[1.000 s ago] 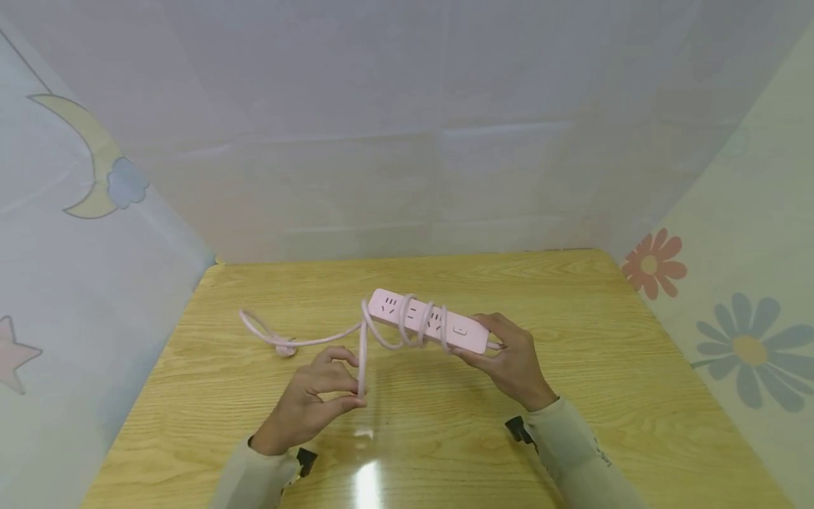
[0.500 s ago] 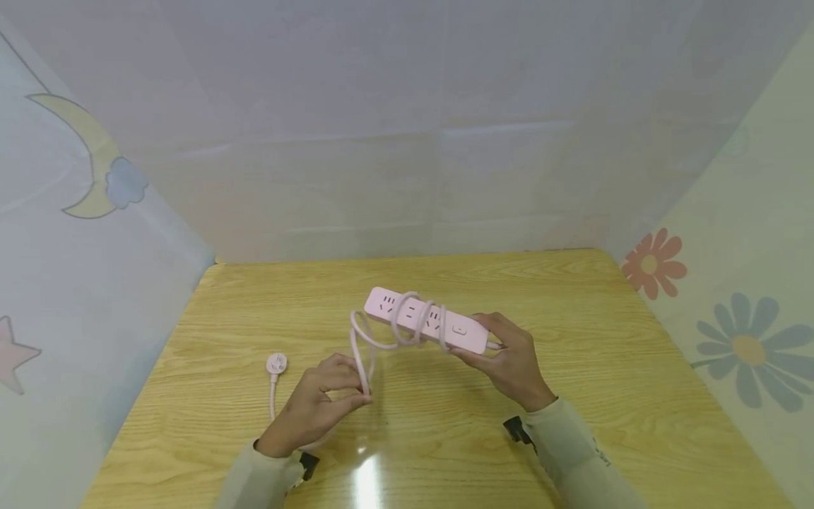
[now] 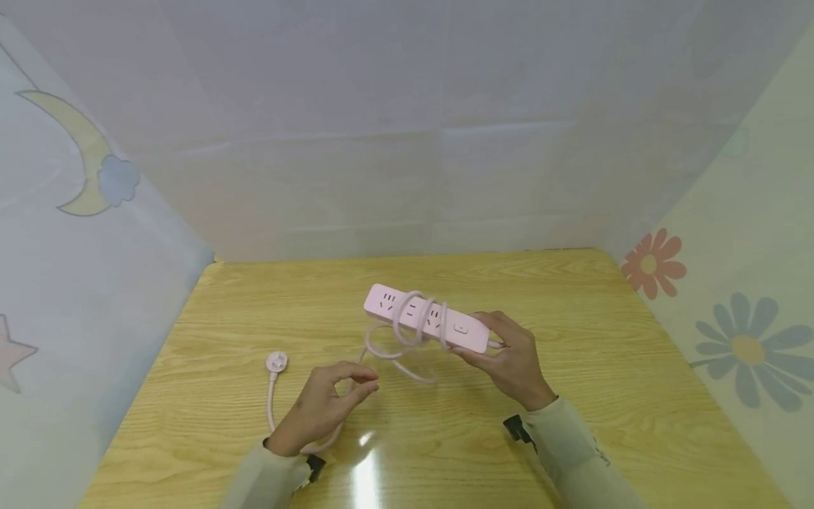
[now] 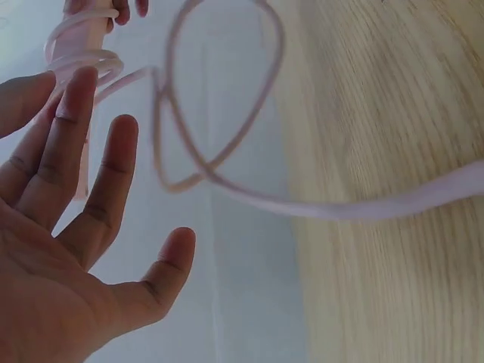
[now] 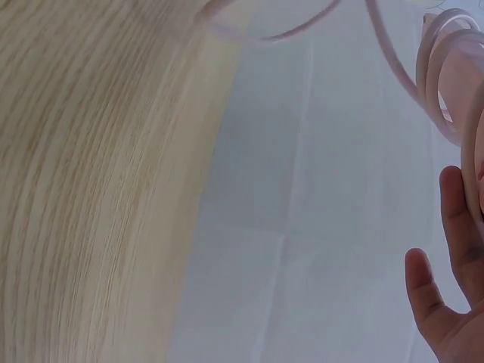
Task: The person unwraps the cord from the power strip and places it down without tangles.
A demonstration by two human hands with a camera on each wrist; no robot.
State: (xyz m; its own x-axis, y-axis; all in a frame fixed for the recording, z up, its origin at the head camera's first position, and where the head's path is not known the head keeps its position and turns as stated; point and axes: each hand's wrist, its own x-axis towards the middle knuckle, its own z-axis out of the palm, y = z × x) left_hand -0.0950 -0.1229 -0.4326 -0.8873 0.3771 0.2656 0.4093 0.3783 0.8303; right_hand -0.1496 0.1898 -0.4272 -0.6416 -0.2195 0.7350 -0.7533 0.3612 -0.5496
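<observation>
My right hand grips the right end of a pink power strip, which it holds up over the table, tilted with its sockets showing. Several turns of the strip's pink cord wrap loosely around its middle. Loose cord hangs below the strip in a curl. My left hand is just left of that curl, thumb and forefinger close together in the head view. In the left wrist view its fingers are spread, with the cord loop apart from them. The plug lies on the table left of this hand, prongs up.
The wooden table has a plain pale sheet behind it. Printed cloths with flowers, a moon and a star hang at the sides. Part of the cord passes beneath my left wrist.
My left hand has let go of the cord, and the freed loop drops and swings right under the strip. The plug has swung round and come nearer. My right hand stays in place.
</observation>
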